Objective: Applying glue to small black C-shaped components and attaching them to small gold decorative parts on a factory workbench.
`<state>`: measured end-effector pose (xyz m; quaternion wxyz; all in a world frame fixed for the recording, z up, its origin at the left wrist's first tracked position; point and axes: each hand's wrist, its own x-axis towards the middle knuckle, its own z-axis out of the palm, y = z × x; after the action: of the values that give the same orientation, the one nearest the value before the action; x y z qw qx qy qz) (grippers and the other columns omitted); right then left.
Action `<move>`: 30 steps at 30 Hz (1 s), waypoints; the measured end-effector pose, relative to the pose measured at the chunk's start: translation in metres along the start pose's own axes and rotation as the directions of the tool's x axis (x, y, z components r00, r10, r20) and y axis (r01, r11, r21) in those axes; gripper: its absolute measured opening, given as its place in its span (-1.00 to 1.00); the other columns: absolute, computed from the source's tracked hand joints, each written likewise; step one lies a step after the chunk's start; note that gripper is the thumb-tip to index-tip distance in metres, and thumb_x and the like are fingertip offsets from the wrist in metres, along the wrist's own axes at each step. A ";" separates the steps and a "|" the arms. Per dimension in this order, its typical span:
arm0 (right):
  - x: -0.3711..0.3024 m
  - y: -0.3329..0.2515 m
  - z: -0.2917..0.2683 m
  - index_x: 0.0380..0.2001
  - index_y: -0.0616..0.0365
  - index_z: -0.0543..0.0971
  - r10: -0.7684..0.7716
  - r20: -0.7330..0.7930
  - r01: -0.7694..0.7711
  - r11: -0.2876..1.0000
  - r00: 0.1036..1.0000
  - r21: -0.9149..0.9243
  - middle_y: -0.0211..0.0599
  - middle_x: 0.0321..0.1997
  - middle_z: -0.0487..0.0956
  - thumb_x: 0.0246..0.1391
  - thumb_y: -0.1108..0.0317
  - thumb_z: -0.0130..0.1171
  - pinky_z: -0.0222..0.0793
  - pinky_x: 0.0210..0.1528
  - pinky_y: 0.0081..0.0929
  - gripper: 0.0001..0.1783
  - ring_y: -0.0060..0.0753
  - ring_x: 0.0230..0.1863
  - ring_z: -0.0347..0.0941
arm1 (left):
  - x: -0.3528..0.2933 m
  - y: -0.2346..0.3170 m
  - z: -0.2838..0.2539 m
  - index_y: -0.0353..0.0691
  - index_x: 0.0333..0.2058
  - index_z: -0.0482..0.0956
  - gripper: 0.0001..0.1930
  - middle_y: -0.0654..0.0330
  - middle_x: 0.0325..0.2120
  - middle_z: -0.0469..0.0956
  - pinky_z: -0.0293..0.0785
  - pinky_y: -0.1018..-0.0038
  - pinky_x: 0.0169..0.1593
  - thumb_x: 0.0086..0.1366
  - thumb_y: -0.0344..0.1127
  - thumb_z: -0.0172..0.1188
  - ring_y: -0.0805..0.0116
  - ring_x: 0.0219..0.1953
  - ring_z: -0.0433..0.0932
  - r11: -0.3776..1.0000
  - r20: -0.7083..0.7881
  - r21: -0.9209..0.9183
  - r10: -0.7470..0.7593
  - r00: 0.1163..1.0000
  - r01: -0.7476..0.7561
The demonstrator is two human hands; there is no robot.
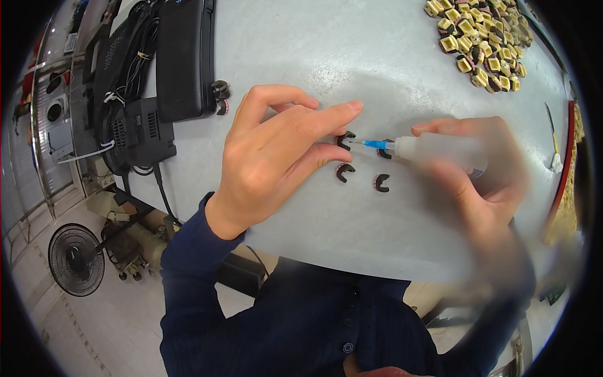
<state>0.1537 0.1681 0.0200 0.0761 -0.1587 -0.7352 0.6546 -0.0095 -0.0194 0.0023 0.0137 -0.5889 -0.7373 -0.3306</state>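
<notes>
My right hand (477, 169) is wrapped round a translucent white squeeze bottle (440, 149) with a blue needle tip (374, 144) pointing left. The thin needle reaches a small black horseshoe-shaped piece (345, 141). Thumb and a fingertip of my left hand (270, 151) close on that piece from its left side, while the index finger stretches out above it. Two similar pieces with pinkish bumpy edges lie just nearer to me, one on the left (344, 172) and one on the right (382, 183). Another black piece (385, 152) shows partly behind the needle's blue hub.
A heap of cream and black pieces (487, 44) covers the far right of the grey table (301, 226). At the left stand a long black case (185, 60), a black power unit (147, 129) and coiled cables. A thin pointed tool (554, 138) lies near the right edge.
</notes>
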 end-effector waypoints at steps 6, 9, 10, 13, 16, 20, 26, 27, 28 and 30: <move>0.001 0.001 0.002 -0.15 0.24 0.43 -0.018 -0.011 0.018 1.000 1.000 -0.016 -0.06 -0.09 0.57 0.05 0.45 0.22 0.37 0.03 -0.42 -0.70 -0.33 -0.04 0.49 | 0.000 0.000 -0.001 -0.24 -0.12 0.60 -0.45 0.29 -0.50 0.66 0.37 0.50 -0.23 -0.21 -0.40 0.47 0.31 -0.26 0.43 1.000 0.006 0.002 0.004 1.000 -0.004; 0.001 0.001 0.002 -0.15 0.23 0.43 -0.006 -0.011 0.006 1.000 1.000 -0.028 -0.06 -0.08 0.57 0.05 0.45 0.22 0.37 0.03 -0.42 -0.71 -0.33 -0.02 0.48 | 0.000 0.000 0.000 -0.24 -0.12 0.60 -0.45 0.30 -0.50 0.66 0.37 0.49 -0.22 -0.21 -0.40 0.47 0.31 -0.26 0.43 1.000 0.008 0.002 0.006 1.000 -0.006; 0.000 0.000 0.002 -0.15 0.23 0.43 -0.004 -0.011 0.004 0.999 1.000 -0.039 -0.06 -0.08 0.56 0.05 0.45 0.21 0.37 0.04 -0.42 -0.71 -0.33 -0.01 0.48 | 0.000 0.000 0.000 -0.23 -0.12 0.60 -0.45 0.30 -0.50 0.66 0.37 0.49 -0.22 -0.21 -0.40 0.47 0.31 -0.26 0.43 1.000 0.009 0.003 0.003 1.000 -0.003; 0.000 -0.001 0.001 -0.15 0.23 0.43 0.004 -0.006 -0.004 0.999 1.000 -0.049 -0.06 -0.07 0.56 0.06 0.44 0.21 0.37 0.04 -0.41 -0.71 -0.33 0.00 0.47 | 0.000 0.001 -0.002 -0.23 -0.12 0.60 -0.45 0.30 -0.50 0.66 0.37 0.50 -0.22 -0.21 -0.39 0.47 0.31 -0.26 0.43 1.000 0.012 0.009 -0.003 1.000 0.003; 0.000 0.000 0.000 -0.15 0.23 0.43 -0.001 -0.014 0.000 0.999 1.000 -0.033 -0.07 -0.08 0.56 0.06 0.45 0.19 0.37 0.04 -0.40 -0.72 -0.31 0.00 0.47 | 0.000 0.000 0.000 -0.23 -0.11 0.60 -0.44 0.31 -0.50 0.66 0.37 0.50 -0.22 -0.22 -0.38 0.47 0.31 -0.26 0.43 1.000 -0.002 0.009 0.007 1.000 -0.007; -0.001 -0.003 0.002 -0.15 0.23 0.43 0.017 -0.045 -0.018 1.000 0.999 -0.023 -0.07 -0.09 0.56 0.06 0.42 0.18 0.36 0.05 -0.39 -0.72 -0.29 0.01 0.47 | 0.001 -0.001 -0.001 -0.23 -0.11 0.60 -0.44 0.31 -0.50 0.66 0.37 0.50 -0.21 -0.22 -0.37 0.47 0.31 -0.25 0.43 1.000 0.004 0.015 0.018 1.000 -0.018; 0.001 0.002 -0.007 -0.14 0.26 0.42 -0.072 -0.075 0.065 0.993 0.995 -0.096 -0.08 -0.10 0.56 0.10 0.25 0.15 0.32 0.06 -0.43 -0.65 -0.32 -0.01 0.47 | -0.002 -0.004 -0.023 -0.27 -0.20 0.63 -0.54 0.24 -0.43 0.64 0.36 0.47 -0.19 -0.18 -0.41 0.46 0.30 -0.30 0.45 0.977 -0.111 0.210 -0.009 0.994 0.032; 0.001 0.005 -0.006 -0.14 0.26 0.42 -0.059 -0.087 0.052 0.995 0.994 -0.081 -0.09 -0.10 0.56 0.11 0.23 0.14 0.31 0.04 -0.46 -0.64 -0.34 -0.01 0.46 | -0.010 -0.011 -0.028 -0.27 -0.23 0.64 -0.59 0.23 -0.42 0.62 0.35 0.46 -0.18 -0.15 -0.43 0.46 0.30 -0.31 0.46 0.948 -0.205 0.303 -0.037 0.978 0.099; 0.001 0.005 -0.007 -0.14 0.27 0.42 -0.042 -0.109 0.035 0.997 0.993 -0.072 -0.11 -0.09 0.56 0.13 0.21 0.12 0.30 0.03 -0.50 -0.64 -0.36 -0.02 0.46 | -0.015 -0.015 -0.032 -0.27 -0.23 0.64 -0.59 0.23 -0.42 0.62 0.35 0.46 -0.18 -0.15 -0.43 0.46 0.30 -0.31 0.46 0.947 -0.200 0.309 -0.027 0.979 0.089; 0.000 0.005 -0.009 -0.14 0.27 0.42 -0.046 -0.112 0.038 0.997 0.993 -0.074 -0.11 -0.09 0.56 0.13 0.20 0.12 0.30 0.01 -0.52 -0.64 -0.38 -0.03 0.45 | -0.029 -0.014 -0.040 -0.15 -0.34 0.70 -0.68 0.33 -0.48 0.53 0.34 0.49 -0.28 -0.18 -0.41 0.49 0.32 -0.33 0.40 0.796 -0.436 0.513 -0.078 0.896 0.319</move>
<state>0.1569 0.1768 0.0163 0.1259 -0.1826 -0.7559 0.6159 -0.0278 -0.0654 0.0152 0.3022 -0.3959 -0.8427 -0.2044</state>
